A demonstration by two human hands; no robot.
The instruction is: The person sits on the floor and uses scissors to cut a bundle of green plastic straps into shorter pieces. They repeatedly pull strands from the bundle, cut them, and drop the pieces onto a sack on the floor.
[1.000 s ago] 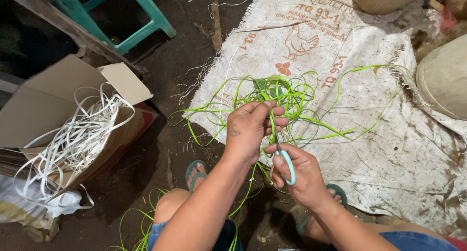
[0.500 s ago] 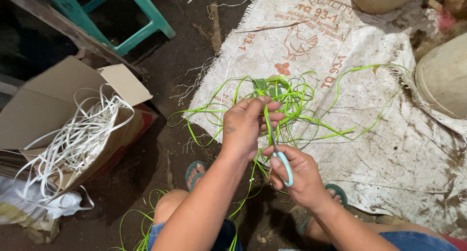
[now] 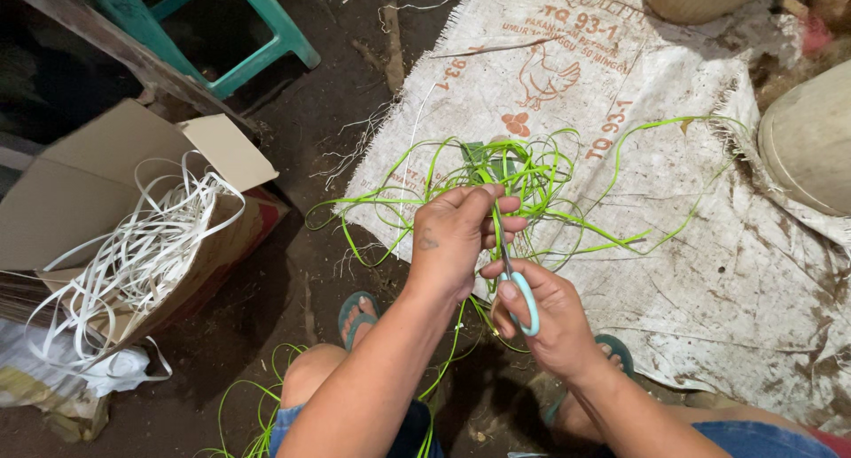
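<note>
Dirt floor (image 3: 346, 112), woven sack (image 3: 709, 272), cardboard box (image 3: 115, 192) (white strips (image 3: 142, 254) inside)

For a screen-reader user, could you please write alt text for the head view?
Left hand grips green plastic strips while right hand holds teal-handled scissors against them, above a printed white sack on dark ground. A cardboard box of white strips sits left.
</note>
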